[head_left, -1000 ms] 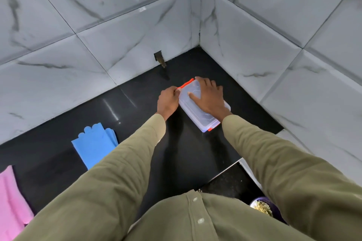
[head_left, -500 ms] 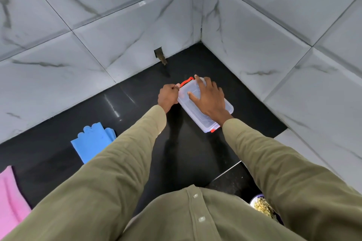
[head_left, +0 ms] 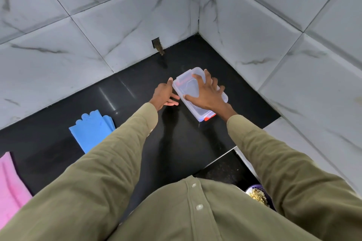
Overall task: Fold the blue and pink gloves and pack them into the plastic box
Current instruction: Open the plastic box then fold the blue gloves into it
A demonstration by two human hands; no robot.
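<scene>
A clear plastic box (head_left: 188, 88) with orange latches lies on the black counter (head_left: 137, 123) near the wall corner. My right hand (head_left: 207, 94) is spread flat on its lid, which looks tilted up at the far end. My left hand (head_left: 165, 95) is at the box's left edge, thumb by the lid corner, fingers loose on the counter. The blue gloves (head_left: 92, 130) lie flat to the left. The pink gloves (head_left: 10, 180) are at the far left edge, partly cut off.
Marble-tiled walls (head_left: 244, 31) close the counter in at the back and right. A small metal stub (head_left: 159, 49) sticks out of the back wall. A bowl with yellowish contents (head_left: 256, 195) sits low at the right, below the counter's front edge.
My left hand has let go of the far orange latch and opened beside the box. The lid's far end has come up under my right hand.
</scene>
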